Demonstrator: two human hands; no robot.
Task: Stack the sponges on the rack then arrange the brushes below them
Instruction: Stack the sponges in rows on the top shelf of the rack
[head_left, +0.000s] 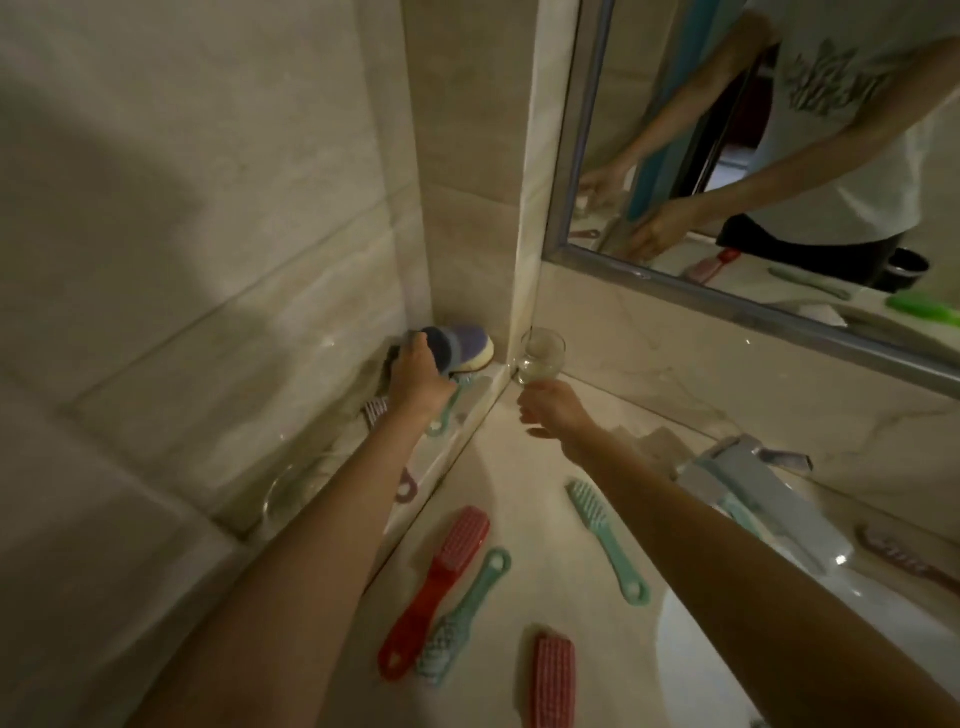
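My left hand (415, 376) grips a purple and blue sponge (460, 349) in the far corner, on a glass shelf (467, 415). A teal brush (448, 410) lies under the hand on that shelf. My right hand (553, 410) holds a clear glass (540, 356) by its base, beside the shelf's edge. On the counter lie a red brush (441, 582), a teal brush (467, 618) next to it, another teal brush (605, 538) and a short red brush (555, 680).
A lower glass shelf (291, 493) holds a purplish brush handle (406, 488). A chrome tap (748, 478) stands at the right over a white basin (691, 665). A mirror (779, 156) hangs above the counter. A dark red comb (909, 564) lies behind the tap.
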